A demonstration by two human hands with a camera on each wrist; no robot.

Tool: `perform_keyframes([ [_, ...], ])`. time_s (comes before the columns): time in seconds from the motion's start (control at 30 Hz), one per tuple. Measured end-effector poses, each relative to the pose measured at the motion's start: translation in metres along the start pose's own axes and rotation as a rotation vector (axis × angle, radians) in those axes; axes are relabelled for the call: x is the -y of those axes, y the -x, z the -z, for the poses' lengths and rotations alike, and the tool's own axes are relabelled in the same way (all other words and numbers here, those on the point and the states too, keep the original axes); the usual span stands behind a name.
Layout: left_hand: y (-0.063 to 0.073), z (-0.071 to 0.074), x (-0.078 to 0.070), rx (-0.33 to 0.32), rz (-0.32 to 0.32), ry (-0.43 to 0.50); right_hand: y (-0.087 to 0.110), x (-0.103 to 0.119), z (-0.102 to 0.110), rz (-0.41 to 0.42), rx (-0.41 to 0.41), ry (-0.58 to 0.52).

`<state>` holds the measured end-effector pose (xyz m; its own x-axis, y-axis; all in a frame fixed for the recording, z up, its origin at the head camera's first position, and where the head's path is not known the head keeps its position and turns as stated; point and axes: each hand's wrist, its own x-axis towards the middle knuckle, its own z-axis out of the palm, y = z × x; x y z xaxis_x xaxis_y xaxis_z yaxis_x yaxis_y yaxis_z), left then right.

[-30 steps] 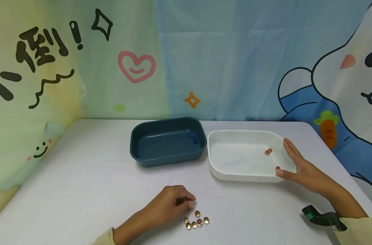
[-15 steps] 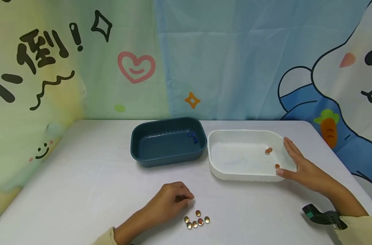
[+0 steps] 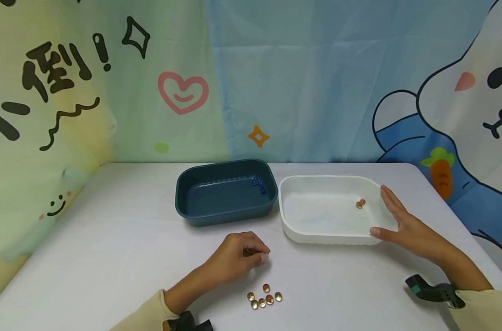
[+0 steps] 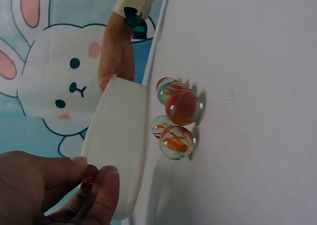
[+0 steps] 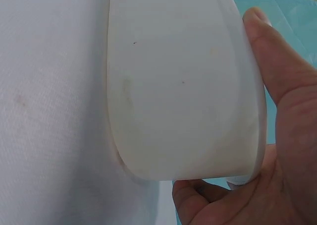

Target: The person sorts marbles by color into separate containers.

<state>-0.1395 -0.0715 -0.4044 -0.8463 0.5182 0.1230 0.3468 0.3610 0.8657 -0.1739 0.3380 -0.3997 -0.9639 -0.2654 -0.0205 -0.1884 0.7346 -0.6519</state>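
**The left grip (image 3: 240, 257) pinches one marble, the right grip (image 3: 408, 230) holds the white tray (image 3: 321, 209)**

In the head view, the left grip is above the table (image 3: 143, 257), in front of the white tray, with thumb and fingers brought together. What is between them cannot be told from here. Six marbles (image 3: 262, 303) lie in a loose group just below it, probably placed so near the person that each one is easy to reach. Two orange pieces (image 3: 360, 204) rest in the white tray, toward its right end. The dark tray (image 3: 205, 200), which contains blue pieces (image 3: 262, 189), stands close at the left; I cannot tell if the trays touch.

In the left wrist view, the held marble (image 4: 90, 173) shows as a reddish spot between thumb and fingers, mostly covered. A fingertip pinch seems suitable, because a thing so small and round could roll away from a loose hold.

In the right wrist view, the right grip spans the corner of the white tray, thumb at the rim and fingers around the end. I think this hold serves to steady the tray, so that it does not slide on the cloth
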Motion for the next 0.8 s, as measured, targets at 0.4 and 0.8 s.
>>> perform_keyframes([
  [0.4, -0.021, 0.004, -0.002, 0.024, 0.148, 0.323, -0.001, 0.001, 0.001, 0.002, -0.001, 0.014],
  [0.8, -0.053, -0.004, -0.016, -0.03, 0.163, 0.502, -0.001, -0.001, 0.0, 0.004, 0.002, 0.003],
])
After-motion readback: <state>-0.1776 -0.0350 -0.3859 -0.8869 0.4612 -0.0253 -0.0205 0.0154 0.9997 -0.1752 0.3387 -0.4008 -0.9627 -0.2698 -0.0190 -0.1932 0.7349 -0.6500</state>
